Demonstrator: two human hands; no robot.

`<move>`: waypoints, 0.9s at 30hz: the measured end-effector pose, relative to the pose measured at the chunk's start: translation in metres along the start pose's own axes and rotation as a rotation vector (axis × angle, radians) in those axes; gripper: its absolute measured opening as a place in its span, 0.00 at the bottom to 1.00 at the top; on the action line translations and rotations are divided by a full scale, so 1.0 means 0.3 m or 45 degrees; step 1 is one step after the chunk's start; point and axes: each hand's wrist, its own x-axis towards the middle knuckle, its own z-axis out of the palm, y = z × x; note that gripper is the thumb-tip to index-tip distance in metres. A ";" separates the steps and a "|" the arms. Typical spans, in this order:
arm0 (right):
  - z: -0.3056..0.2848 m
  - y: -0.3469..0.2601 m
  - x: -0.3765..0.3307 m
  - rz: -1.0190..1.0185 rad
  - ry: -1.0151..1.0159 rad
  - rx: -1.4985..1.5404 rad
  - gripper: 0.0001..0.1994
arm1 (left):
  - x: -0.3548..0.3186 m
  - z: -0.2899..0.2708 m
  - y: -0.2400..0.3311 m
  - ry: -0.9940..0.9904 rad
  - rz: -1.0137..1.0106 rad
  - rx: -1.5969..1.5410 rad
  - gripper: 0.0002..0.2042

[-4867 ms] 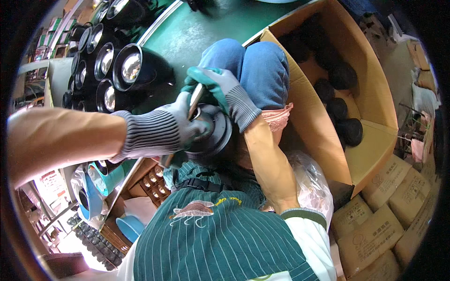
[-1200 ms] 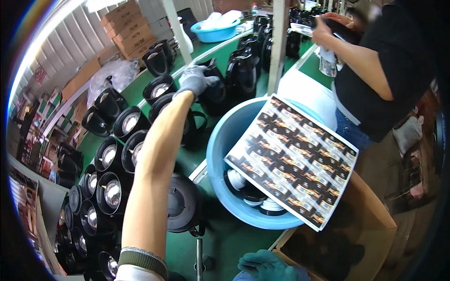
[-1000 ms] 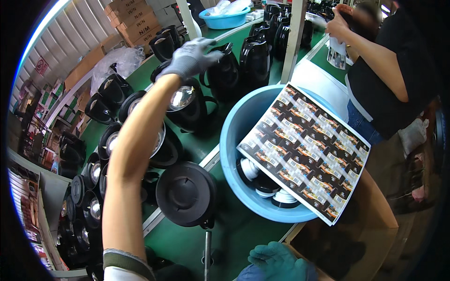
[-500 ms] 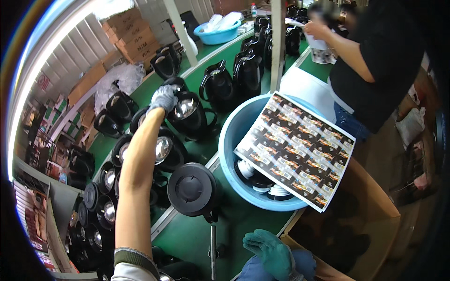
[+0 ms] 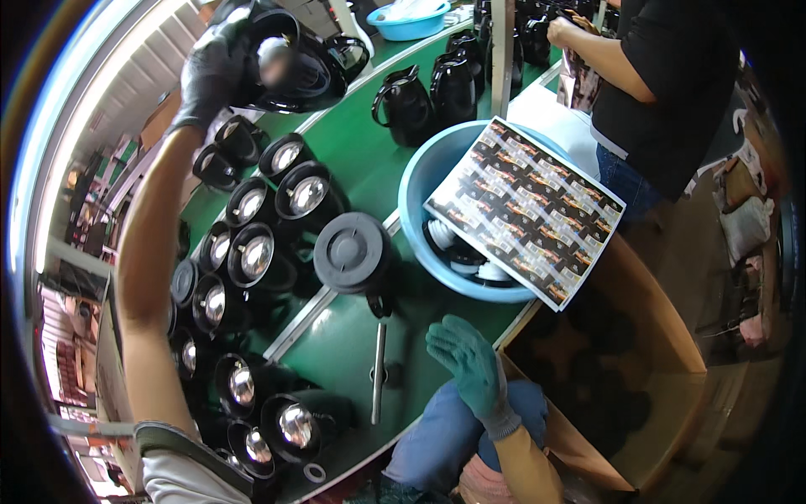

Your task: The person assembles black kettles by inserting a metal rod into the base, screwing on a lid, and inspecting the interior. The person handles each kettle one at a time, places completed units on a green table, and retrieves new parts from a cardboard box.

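Raised at the upper left, my left hand [image 5: 210, 80], in a grey glove, grips a black vacuum jug [image 5: 306, 80] whose shiny silver inside shows at its mouth. More black and silver shows beside my fingers at the top edge; whether it is a second jug I cannot tell. My right hand [image 5: 472, 370], in a green glove, hangs over my knees by the bench's near edge, fingers stretched out and holding nothing. Closest to it on the green bench lie a metal bar [image 5: 379, 374] and a black jug with a round lid [image 5: 351, 252].
Several open black jugs [image 5: 304, 195] crowd the bench's left side. A light blue basin [image 5: 411, 193] holds black and white parts, with printed sheets [image 5: 529, 210] across it. A cardboard box [image 5: 663, 311] stands right. Beyond the basin, a person in black [image 5: 680, 92] handles something.
My left hand has lifted a jug off the bench, up and to the left. My right hand has risen slightly, still spread. The view has shifted, and the other person's hands have moved.
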 end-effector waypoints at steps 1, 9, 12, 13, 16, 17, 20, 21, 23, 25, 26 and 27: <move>-0.001 0.021 0.004 -0.025 -0.026 -0.020 0.37 | -0.011 -0.108 -0.025 -0.065 0.005 0.038 0.17; -0.040 0.033 -0.004 -0.079 -0.112 -0.048 0.35 | -0.165 -0.887 0.061 -0.624 -0.116 -0.378 0.21; -0.093 0.023 -0.015 -0.081 -0.220 0.008 0.32 | -0.401 -1.086 -0.042 -0.540 0.140 0.177 0.20; -0.097 0.011 -0.025 -0.068 -0.265 0.082 0.33 | -0.432 -1.173 -0.048 -0.570 0.086 0.290 0.19; -0.103 -0.019 -0.066 -0.021 -0.441 0.367 0.33 | -0.540 -1.510 0.126 -0.593 -0.201 0.149 0.18; -0.098 -0.023 -0.087 -0.036 -0.522 0.413 0.33 | -0.572 -1.613 0.158 -0.557 -0.216 0.125 0.17; -0.100 0.006 -0.168 -0.014 -0.727 0.479 0.34 | -0.758 -1.896 0.131 -0.632 -0.232 0.130 0.17; -0.095 0.015 -0.205 0.008 -0.686 0.437 0.34 | -0.807 -1.970 0.166 -0.651 -0.342 0.136 0.16; -0.104 0.030 -0.285 0.041 -0.601 0.346 0.34 | -0.933 -2.116 0.187 -0.706 -0.503 0.139 0.17; -0.103 0.034 -0.341 0.085 -0.503 0.350 0.33 | -1.010 -2.248 0.221 -0.726 -0.618 0.138 0.18; -0.100 0.042 -0.358 0.098 -0.491 0.378 0.33 | -1.058 -2.305 0.232 -0.726 -0.662 0.176 0.19; -0.103 0.042 -0.367 0.098 -0.480 0.352 0.33 | -1.131 -2.377 0.210 -0.770 -0.779 0.208 0.18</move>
